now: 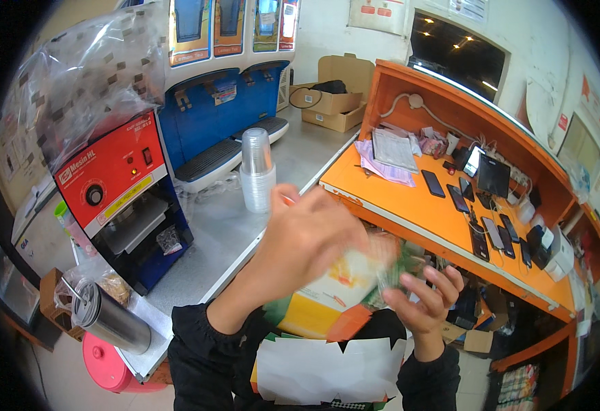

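My left hand (pixel 310 236) is raised in the middle of the view. Its fingers are curled in and partly smeared by motion, and a small orange bit shows by its knuckles. Lower and to the right, my right hand (pixel 426 301) is half curled, palm turned inward, with its fingers apart. Behind and between both hands is a yellow, white and green printed package (pixel 317 301) with an orange corner, close to my lap. Part of it is hidden by the left hand. Nearer to me lies a white sheet with jagged edges (pixel 327 370).
A red and blue cup sealing machine (pixel 118 185) stands at left, with stacked clear plastic cups (pixel 257 178) on the metal counter. A steel tumbler (pixel 111 318) stands at the near counter edge. Several phones lie on the orange desk (pixel 396 198) at right.
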`<action>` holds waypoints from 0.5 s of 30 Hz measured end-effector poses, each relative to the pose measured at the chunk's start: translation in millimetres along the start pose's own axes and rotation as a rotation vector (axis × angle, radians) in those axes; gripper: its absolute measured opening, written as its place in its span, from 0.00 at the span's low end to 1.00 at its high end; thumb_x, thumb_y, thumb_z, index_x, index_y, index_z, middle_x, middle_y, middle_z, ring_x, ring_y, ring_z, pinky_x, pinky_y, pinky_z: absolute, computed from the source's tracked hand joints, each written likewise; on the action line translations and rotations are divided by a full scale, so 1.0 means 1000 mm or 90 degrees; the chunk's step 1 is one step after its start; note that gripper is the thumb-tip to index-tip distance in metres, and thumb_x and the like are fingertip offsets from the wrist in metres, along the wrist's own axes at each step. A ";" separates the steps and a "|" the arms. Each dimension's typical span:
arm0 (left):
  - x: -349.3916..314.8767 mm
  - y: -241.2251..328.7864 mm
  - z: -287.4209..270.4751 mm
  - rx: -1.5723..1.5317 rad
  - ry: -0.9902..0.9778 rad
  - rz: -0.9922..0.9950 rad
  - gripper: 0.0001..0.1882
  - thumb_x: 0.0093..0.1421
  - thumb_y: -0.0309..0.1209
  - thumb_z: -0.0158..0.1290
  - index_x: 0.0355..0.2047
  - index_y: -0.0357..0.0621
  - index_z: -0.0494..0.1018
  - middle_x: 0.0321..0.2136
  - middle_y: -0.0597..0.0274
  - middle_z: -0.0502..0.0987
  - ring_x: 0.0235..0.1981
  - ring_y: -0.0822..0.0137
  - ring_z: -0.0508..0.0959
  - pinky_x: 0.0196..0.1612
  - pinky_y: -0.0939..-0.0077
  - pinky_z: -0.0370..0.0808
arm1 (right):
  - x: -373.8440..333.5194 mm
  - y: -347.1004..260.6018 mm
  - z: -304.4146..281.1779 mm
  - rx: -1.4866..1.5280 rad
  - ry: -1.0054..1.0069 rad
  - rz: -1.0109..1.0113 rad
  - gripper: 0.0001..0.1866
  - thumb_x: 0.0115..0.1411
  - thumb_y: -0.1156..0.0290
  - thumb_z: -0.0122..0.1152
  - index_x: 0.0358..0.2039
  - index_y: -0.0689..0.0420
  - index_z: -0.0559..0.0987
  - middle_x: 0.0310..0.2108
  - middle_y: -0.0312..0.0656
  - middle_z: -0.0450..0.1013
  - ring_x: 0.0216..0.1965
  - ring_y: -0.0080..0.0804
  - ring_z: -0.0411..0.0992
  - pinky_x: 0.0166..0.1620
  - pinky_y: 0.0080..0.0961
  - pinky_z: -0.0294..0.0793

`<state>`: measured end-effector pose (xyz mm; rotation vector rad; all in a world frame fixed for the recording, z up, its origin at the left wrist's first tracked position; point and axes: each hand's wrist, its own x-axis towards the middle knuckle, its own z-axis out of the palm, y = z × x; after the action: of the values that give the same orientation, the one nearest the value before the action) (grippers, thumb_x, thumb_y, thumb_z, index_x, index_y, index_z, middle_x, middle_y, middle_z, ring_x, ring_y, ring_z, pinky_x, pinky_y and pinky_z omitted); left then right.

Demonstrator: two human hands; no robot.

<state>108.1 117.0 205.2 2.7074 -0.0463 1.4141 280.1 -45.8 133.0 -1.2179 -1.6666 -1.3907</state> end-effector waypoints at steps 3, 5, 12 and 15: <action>0.008 -0.035 -0.027 0.093 0.375 -0.257 0.01 0.56 0.25 0.51 0.28 0.42 0.72 0.25 0.68 0.73 0.30 0.77 0.69 0.39 0.73 0.62 | -0.008 -0.005 -0.013 0.059 -0.055 0.020 0.15 0.45 0.64 0.68 0.32 0.36 0.73 0.39 0.19 0.72 0.49 0.26 0.63 0.56 0.34 0.56; 0.002 -0.049 -0.041 -0.073 0.514 -0.296 0.05 0.60 0.26 0.48 0.29 0.37 0.69 0.25 0.66 0.72 0.28 0.80 0.69 0.34 0.82 0.65 | -0.014 -0.004 -0.024 0.123 -0.091 0.051 0.13 0.48 0.67 0.66 0.32 0.42 0.72 0.38 0.26 0.74 0.46 0.30 0.67 0.54 0.39 0.60; -0.080 -0.027 -0.003 -0.352 0.496 -0.455 0.07 0.64 0.30 0.44 0.34 0.38 0.66 0.31 0.64 0.74 0.32 0.81 0.70 0.37 0.87 0.64 | -0.028 0.007 -0.049 0.376 0.171 0.456 0.17 0.51 0.82 0.59 0.33 0.55 0.59 0.22 0.43 0.69 0.27 0.32 0.70 0.38 0.29 0.75; -0.111 -0.012 0.024 -0.467 0.464 -0.611 0.08 0.64 0.32 0.44 0.31 0.42 0.66 0.26 0.69 0.71 0.27 0.83 0.69 0.33 0.89 0.65 | -0.035 0.015 -0.070 0.272 0.195 0.475 0.15 0.52 0.80 0.59 0.35 0.58 0.63 0.23 0.40 0.69 0.27 0.26 0.69 0.40 0.31 0.76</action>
<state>64.9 124.9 100.2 1.2156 0.5649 1.4842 301.0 -122.2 124.1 -1.1289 -1.0472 -0.6700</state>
